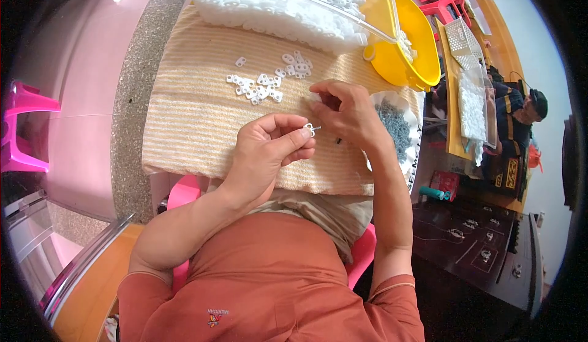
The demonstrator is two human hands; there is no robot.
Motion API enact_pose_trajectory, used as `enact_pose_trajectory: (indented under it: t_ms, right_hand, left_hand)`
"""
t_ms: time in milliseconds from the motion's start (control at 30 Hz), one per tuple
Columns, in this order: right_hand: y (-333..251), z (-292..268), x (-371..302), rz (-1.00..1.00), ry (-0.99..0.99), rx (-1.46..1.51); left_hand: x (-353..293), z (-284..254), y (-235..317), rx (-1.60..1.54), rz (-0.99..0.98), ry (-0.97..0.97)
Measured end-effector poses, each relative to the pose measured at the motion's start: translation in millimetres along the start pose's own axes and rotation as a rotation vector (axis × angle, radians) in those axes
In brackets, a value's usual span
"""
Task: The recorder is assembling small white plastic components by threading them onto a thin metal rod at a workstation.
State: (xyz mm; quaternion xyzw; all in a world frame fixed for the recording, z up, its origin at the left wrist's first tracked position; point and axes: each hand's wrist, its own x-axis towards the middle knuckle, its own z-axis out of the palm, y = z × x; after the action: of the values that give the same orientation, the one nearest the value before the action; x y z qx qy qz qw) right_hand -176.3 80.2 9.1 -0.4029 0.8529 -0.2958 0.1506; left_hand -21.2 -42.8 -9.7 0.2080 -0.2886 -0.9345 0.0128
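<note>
White pc point(310, 128) pinched in L hand point(269, 146), R hand point(349, 112) nr it.

Our matt, woven-looking striped cloth point(190, 115), smooth white plastic tabs point(262, 79) on the cloth, glossy yellow plastic basin point(384, 65) at the cloth's far right, speckled stone-like strip point(130, 127) left of the cloth

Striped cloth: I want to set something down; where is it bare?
Free: the cloth left of the loose white pieces, out to its edge; a strip between them and the clear bin. Crowded: right side, right hand, yellow basin, grey parts.
</note>
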Motion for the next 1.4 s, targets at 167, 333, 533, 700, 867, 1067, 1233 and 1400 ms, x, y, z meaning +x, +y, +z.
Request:
enact_pose_trajectory:
  t_ms: [167,333,533,700,867,1067,1233,1400]
  right_hand:
    - [5.7,-1.4,-4.1,-0.001,-0.023,0.136]
    - [9.8,-0.8,-11.3,0.106,0.007,0.378]
    - [5.8,-3.1,-21.9,0.106,0.042,0.431]
    - [11.6,1.5,-30.6,0.077,0.084,0.587]
    - [5.9,4.1,-36.2,0.158,0.087,0.688]
    - [-3.8,6.7,-44.9,0.148,0.085,0.86]
    - [-5.2,9.0,-53.8,0.233,0.04,0.93]
    - [-3.7,16.0,-58.9,0.231,0.038,0.951]
  left_hand:
    - [0.1,0.7,1.3,0.003,0.007,0.006]
    - [0.4,-0.1,2.5,-0.005,0.01,0.012]
    - [-1.3,5.1,6.6,-0.011,0.003,0.06]
    - [-0.9,6.7,6.2,0.003,-0.004,0.056]
    - [-0.1,3.9,5.4,0.023,0.001,0.056]
    - [1.1,3.9,4.0,0.008,-0.004,0.065]
    - [1.1,2.4,3.8,0.025,-0.042,0.04]
    - [2.2,0.0,1.4,0.047,-0.055,0.032]
